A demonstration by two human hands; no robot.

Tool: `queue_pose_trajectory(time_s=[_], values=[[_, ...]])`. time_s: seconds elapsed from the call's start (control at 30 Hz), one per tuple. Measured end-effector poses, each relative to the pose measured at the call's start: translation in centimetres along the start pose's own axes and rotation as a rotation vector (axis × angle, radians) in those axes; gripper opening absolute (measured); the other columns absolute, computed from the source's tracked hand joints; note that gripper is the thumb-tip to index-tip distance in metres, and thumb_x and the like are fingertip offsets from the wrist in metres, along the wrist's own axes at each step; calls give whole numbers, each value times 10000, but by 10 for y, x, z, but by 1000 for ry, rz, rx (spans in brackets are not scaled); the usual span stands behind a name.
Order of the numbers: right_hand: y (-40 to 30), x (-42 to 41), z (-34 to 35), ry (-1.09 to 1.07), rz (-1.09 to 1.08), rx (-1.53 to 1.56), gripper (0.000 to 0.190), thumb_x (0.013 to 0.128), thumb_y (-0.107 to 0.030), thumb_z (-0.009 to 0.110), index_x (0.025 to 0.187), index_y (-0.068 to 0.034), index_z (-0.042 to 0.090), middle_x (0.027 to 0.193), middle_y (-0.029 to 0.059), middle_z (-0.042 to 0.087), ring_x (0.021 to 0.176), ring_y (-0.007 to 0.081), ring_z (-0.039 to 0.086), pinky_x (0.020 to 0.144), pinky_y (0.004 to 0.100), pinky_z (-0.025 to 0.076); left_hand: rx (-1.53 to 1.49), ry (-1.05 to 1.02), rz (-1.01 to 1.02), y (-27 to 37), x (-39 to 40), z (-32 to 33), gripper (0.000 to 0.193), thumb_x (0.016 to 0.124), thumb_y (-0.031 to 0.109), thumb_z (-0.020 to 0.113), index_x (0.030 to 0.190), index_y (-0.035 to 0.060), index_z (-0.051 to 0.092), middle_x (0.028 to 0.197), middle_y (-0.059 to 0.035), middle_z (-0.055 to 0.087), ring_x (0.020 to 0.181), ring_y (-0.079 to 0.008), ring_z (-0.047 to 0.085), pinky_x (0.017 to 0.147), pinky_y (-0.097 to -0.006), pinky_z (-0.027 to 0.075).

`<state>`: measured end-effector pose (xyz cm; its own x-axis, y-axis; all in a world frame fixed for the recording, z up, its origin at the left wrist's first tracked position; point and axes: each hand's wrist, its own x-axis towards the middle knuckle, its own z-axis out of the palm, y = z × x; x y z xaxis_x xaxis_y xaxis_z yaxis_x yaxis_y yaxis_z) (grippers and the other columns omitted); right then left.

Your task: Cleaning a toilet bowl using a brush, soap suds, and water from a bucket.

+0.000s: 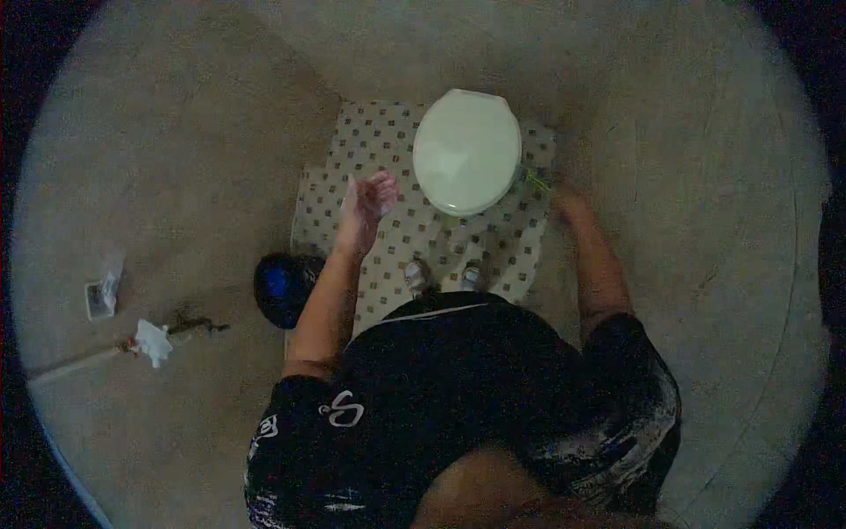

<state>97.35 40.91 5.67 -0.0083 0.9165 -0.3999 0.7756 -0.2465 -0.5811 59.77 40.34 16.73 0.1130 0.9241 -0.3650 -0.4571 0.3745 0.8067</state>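
A white toilet with its lid (466, 152) down stands before me on a floor of pale tiles with small dark squares. To the left of the lid, my left hand (367, 205) is raised with the palm turned up and its fingers apart. Nothing shows in that palm. My right hand (570, 203) is on the other side, by the right wall, with its fingers closed around a thin green object (539, 180), perhaps a brush handle. This green piece points toward the toilet's right edge. Its far end is too blurred to make out.
A dark bucket (264, 307) with something blue in it stands beside my left forearm. On the left wall are a tap (215, 326), a white crumpled piece (153, 342) and a small pale holder (99, 301). My shoes (415, 274) are in front of the toilet.
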Motion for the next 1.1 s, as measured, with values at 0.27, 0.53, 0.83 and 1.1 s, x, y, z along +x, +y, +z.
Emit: queue_pose_trajectory(time_s=[0.27, 0.53, 0.83, 1.1], values=[[25, 20, 2, -42, 198, 251, 250, 720, -230, 453, 847, -21, 505, 632, 78, 502, 545, 176, 468, 562, 337, 397, -15, 28, 37, -11, -17, -8, 525, 782, 456, 262, 977, -8, 413, 885, -89, 489, 790, -174, 479, 719, -279, 356], [-5, 1, 22, -187, 251, 510, 238, 736, -221, 428, 717, -18, 552, 632, 95, 533, 507, 190, 485, 443, 298, 392, -9, 56, 56, -26, -32, -29, 511, 782, 450, 272, 970, -4, 409, 893, -81, 488, 795, -160, 469, 699, -270, 354], [-8, 43, 33, -613, -368, 253, 239, 721, -188, 421, 849, -21, 534, 794, 139, 545, 679, 253, 531, 624, 339, 431, 17, 141, 141, -37, -48, -39, 502, 785, 450, 268, 977, 10, 418, 879, -65, 490, 791, -159, 464, 723, -266, 344], [-111, 42, 19, -701, -676, -1367, 278, 697, -133, 409, 939, -23, 493, 844, 160, 526, 737, 262, 519, 642, 341, 409, -108, 233, 246, -49, -66, -86, 521, 779, 472, 253, 966, 27, 449, 906, -64, 490, 823, -154, 464, 733, -280, 338]])
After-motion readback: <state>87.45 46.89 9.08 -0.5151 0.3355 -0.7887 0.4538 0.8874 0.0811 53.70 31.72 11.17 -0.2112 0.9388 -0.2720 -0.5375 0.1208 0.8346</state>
